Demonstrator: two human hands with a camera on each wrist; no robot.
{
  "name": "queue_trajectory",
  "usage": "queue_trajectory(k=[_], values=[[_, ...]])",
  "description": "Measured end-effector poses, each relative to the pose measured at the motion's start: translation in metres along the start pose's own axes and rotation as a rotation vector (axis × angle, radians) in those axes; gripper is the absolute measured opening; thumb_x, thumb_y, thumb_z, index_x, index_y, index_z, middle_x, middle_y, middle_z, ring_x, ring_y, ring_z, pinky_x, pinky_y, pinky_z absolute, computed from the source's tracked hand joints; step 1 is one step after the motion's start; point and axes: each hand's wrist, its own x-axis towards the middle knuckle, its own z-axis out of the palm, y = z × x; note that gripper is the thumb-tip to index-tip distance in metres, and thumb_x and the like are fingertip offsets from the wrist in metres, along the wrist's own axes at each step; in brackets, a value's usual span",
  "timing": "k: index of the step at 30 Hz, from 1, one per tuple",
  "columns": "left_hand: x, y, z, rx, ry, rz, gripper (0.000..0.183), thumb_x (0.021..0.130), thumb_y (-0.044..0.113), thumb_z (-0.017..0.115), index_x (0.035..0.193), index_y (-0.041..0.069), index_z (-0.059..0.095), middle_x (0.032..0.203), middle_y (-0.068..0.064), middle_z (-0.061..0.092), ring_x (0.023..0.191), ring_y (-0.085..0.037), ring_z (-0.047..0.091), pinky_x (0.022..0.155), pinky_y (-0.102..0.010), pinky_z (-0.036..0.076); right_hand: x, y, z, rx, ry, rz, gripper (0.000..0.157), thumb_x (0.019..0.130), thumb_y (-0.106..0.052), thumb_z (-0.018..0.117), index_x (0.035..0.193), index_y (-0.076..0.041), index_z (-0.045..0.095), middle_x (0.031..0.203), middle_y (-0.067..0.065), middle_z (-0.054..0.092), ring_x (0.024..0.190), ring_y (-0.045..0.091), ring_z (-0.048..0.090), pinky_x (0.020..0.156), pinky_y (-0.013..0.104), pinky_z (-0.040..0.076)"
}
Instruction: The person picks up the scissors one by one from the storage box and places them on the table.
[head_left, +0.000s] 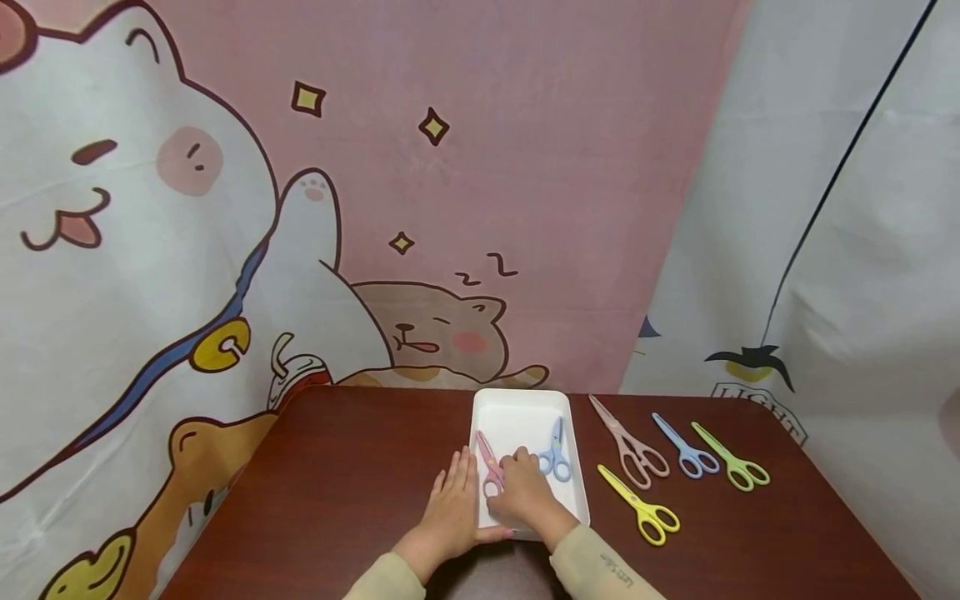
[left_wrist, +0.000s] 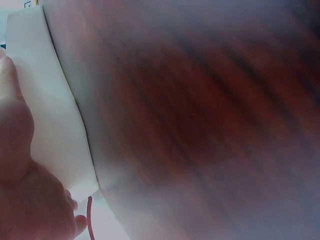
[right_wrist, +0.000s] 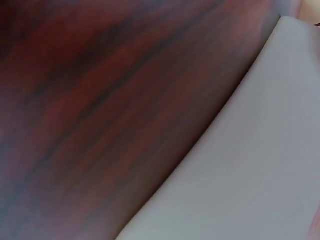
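Note:
A white tray [head_left: 517,408] stands on the table with two pairs of scissors in it. My left hand [head_left: 448,512] rests along the tray's left side, fingers straight and thumb stretched across the near rim. Inside the tray, my right hand [head_left: 525,492] holds the pink scissors [head_left: 487,454] by the handles, its curled fingers partly covering them. The pink blades point away, close to the left wall. Right of that hand lie light blue scissors [head_left: 556,454], blades pointing to the far end. In the left wrist view, the left hand [left_wrist: 25,185] is against the tray's outer wall [left_wrist: 55,115].
On the dark red-brown table [head_left: 360,467], right of the tray, lie large dusty-pink scissors [head_left: 626,442], yellow scissors [head_left: 637,504], blue scissors [head_left: 684,446] and green scissors [head_left: 729,457]. A cartoon-printed cloth [head_left: 570,208] hangs behind the table.

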Motion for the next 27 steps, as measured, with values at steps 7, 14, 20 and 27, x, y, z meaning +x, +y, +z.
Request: queue_trajectory(k=[7, 14, 20, 27], values=[[0.000, -0.003, 0.003, -0.006, 0.023, 0.016, 0.128, 0.065, 0.087, 0.044, 0.147, -0.007, 0.019, 0.155, -0.025, 0.016, 0.143, -0.039, 0.017, 0.110, -0.056, 0.025, 0.001, -0.002, 0.003, -0.001, 0.017, -0.008, 0.062, 0.060, -0.039, 0.083, 0.099, 0.004, 0.062, 0.094, 0.015, 0.049, 0.085, 0.028, 0.046, 0.072, 0.042, 0.045], [0.002, -0.004, 0.009, 0.043, 0.035, 0.011, 0.130, 0.062, 0.089, 0.043, 0.146, -0.007, 0.021, 0.155, -0.024, 0.017, 0.143, -0.038, 0.019, 0.109, -0.055, 0.027, 0.006, 0.002, 0.008, 0.024, 0.038, 0.050, 0.046, 0.059, -0.027, 0.082, 0.091, 0.000, 0.062, 0.088, 0.013, 0.048, 0.078, 0.029, 0.046, 0.065, 0.040, 0.043], [0.004, -0.005, 0.011, 0.032, 0.025, -0.004, 0.131, 0.062, 0.091, 0.040, 0.148, -0.006, 0.019, 0.156, -0.022, 0.015, 0.144, -0.035, 0.017, 0.110, -0.054, 0.026, 0.006, 0.005, 0.002, 0.040, 0.032, 0.083, 0.040, 0.057, -0.022, 0.080, 0.085, -0.002, 0.062, 0.084, 0.012, 0.048, 0.073, 0.029, 0.045, 0.061, 0.038, 0.040], [0.003, -0.001, 0.005, 0.024, 0.005, -0.006, 0.130, 0.062, 0.089, 0.043, 0.147, -0.006, 0.020, 0.156, -0.023, 0.015, 0.144, -0.037, 0.017, 0.110, -0.054, 0.026, 0.007, 0.009, -0.006, 0.109, 0.041, 0.087, 0.040, 0.055, -0.022, 0.080, 0.086, -0.003, 0.064, 0.080, 0.008, 0.047, 0.070, 0.025, 0.044, 0.059, 0.034, 0.036]])
